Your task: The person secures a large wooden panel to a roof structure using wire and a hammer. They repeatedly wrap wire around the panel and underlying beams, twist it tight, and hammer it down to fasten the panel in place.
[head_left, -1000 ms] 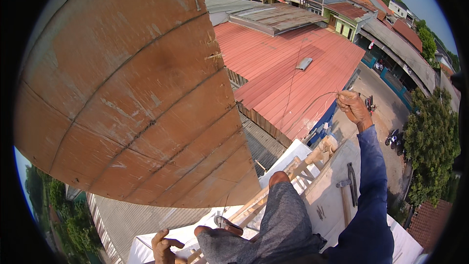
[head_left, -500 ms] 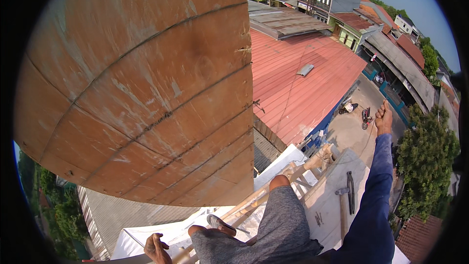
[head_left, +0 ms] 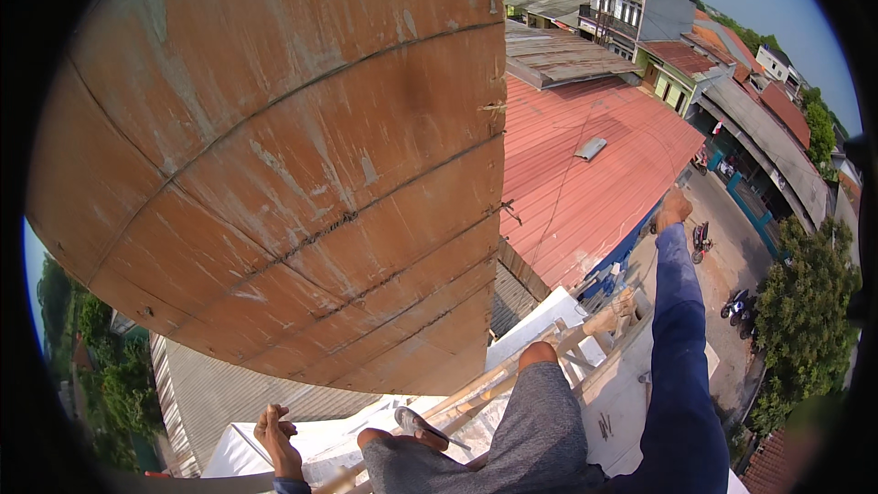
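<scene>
Red ribbed roofing [head_left: 631,142] spreads beyond the dark-lined brown panel [head_left: 302,169]

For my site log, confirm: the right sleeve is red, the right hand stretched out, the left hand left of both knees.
Not quite: the right sleeve is blue, not red, as the head view shows. The rest stands: the right hand is stretched out, the left hand left of both knees.

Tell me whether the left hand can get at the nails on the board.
Probably not directly: both legs, in grey shorts, lie between the left hand and the uncovered nails.
</scene>
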Demonstrator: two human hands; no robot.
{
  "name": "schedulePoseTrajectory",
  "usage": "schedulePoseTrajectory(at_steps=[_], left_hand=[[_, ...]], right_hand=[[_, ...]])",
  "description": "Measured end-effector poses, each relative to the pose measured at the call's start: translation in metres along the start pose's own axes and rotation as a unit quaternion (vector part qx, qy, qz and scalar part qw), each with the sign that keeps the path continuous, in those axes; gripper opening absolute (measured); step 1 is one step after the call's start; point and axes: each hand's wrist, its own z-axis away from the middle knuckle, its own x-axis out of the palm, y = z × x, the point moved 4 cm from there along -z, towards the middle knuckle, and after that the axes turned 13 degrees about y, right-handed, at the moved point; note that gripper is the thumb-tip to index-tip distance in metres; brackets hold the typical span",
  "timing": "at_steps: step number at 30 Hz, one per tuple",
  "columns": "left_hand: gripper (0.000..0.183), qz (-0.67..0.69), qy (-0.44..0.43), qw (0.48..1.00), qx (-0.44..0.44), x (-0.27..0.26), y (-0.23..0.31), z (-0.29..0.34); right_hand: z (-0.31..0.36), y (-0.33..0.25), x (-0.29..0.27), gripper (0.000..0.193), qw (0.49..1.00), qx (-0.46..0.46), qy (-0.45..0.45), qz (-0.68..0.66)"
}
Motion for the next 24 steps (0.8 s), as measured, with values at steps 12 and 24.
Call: schedulePoseTrajectory(at_steps=[12,24], left_hand=[[0.023,-0.178,-0.059,0.82,0.54,0.085,0.045,-0.093],[0.022,-0.233,-0.003,0.937,0.261,0.114,0.024,-0.141]], right_hand=[[0.344,-0.004,0.113,0.033,0.905,-0.031,-0.423,-0.041],[0.509,-0.021,0.106,0.03,0.667,0.156,-0.719,-0.118]])
